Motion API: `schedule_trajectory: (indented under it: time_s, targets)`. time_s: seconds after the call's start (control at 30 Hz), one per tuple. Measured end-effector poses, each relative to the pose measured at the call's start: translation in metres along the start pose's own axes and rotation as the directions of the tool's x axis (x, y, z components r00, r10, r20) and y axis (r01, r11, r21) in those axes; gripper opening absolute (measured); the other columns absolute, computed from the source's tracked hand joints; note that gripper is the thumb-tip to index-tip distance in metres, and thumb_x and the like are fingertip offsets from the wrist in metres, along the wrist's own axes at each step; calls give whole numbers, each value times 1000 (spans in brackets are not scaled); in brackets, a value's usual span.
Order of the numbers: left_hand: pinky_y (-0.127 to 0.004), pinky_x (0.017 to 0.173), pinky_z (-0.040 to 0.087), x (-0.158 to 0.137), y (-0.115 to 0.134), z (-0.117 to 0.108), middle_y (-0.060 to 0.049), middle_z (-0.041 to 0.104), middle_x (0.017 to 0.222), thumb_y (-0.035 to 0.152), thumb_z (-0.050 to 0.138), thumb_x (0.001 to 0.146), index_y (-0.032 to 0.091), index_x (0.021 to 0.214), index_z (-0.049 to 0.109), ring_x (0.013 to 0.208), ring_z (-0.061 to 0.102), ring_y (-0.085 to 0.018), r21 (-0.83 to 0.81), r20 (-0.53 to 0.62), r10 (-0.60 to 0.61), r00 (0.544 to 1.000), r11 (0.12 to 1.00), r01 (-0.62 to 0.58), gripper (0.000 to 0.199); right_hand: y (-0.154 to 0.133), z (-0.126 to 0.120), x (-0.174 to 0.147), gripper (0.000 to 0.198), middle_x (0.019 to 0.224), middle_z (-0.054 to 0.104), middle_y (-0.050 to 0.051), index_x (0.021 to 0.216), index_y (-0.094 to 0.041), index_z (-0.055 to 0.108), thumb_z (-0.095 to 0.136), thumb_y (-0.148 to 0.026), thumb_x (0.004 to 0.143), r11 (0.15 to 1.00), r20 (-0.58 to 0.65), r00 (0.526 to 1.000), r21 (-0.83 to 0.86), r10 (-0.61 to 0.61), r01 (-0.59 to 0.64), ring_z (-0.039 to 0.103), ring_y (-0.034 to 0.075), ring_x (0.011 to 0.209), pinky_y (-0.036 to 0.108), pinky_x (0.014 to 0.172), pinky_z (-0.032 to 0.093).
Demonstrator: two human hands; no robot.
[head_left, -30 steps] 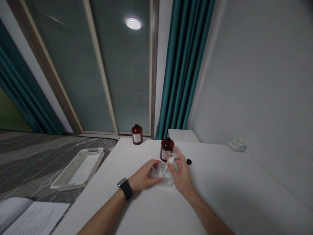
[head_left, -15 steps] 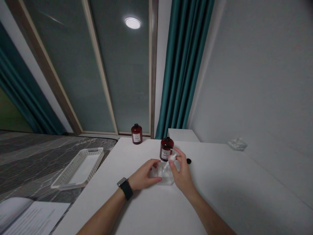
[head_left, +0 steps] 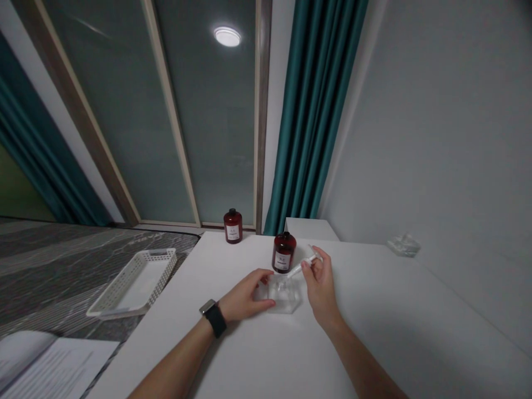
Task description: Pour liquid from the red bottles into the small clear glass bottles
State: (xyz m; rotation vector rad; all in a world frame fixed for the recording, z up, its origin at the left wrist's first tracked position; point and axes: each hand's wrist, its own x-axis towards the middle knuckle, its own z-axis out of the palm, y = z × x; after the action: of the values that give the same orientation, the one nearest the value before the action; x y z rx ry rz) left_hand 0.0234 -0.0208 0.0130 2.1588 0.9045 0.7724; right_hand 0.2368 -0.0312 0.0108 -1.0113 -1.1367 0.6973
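My left hand, with a watch on its wrist, grips the left side of a clear square bottle standing on the white table. Its thumb lies along the front and its fingers curl round the back. In my right hand, pinched between thumb and fingers, is a white pump head. The pump is tilted, its lower end pointing left and down near the bottle's top. Just behind the bottle stands a dark red-brown bottle with a white label. A second such bottle stands farther back on the left.
The white table runs to the wall, with a crumpled clear plastic thing at its right edge. Left of the table are a white perforated basket and an open book. A white box-like surface lies behind.
The pump head has come up out of the clear bottle and moved right with my right hand. My left hand stays on the bottle. The small black cap is now hidden from sight.
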Motion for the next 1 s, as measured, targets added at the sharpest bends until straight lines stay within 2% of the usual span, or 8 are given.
schedule_trajectory:
  time_s: [0.4,0.5,0.6,0.77,0.9,1.0]
  targets:
    - [-39,92,48,0,-1,1,-10,60,122,26,73,77,19,129,48,107,58,-26,3,2,-1,1000,1000,1,59,-8,0,1,47,76,60,-3,126,-24,43,62,-42,87,999,36,999,34,26,-28,60,17,73,30,70,50]
    - [-39,91,48,0,-1,0,-10,60,123,27,73,78,18,130,48,107,58,-26,-2,5,0,1000,1000,0,59,-12,-6,6,47,81,64,-1,124,-24,43,62,-45,86,997,0,999,68,36,-36,63,17,75,31,71,51]
    - [-40,92,48,0,2,0,-11,60,123,25,73,77,18,130,49,107,58,-27,-7,10,-16,1000,1000,16,59,-11,-18,17,50,85,67,0,123,-25,42,65,-47,84,996,-68,997,89,35,-29,65,18,77,34,76,52]
    - [-42,93,47,0,5,-1,-11,60,123,20,70,77,19,130,48,109,58,-27,-18,15,-46,999,999,46,57,3,-53,40,48,85,67,-1,119,-26,44,66,-49,83,996,-139,989,87,40,-28,65,16,72,36,75,52]
    - [-42,94,47,1,4,-1,-11,60,124,21,70,78,20,130,47,111,57,-27,-15,27,-44,999,999,45,57,17,-78,55,48,84,67,-1,115,-26,41,65,-51,81,1000,-197,980,-9,-17,15,65,17,74,38,78,52]
    - [-42,93,47,0,3,0,-10,60,123,21,69,78,20,130,47,110,57,-27,-7,20,-38,999,999,38,57,30,-87,62,48,86,65,1,109,-25,41,66,-50,78,992,-194,979,-118,-58,35,65,18,77,38,79,51]
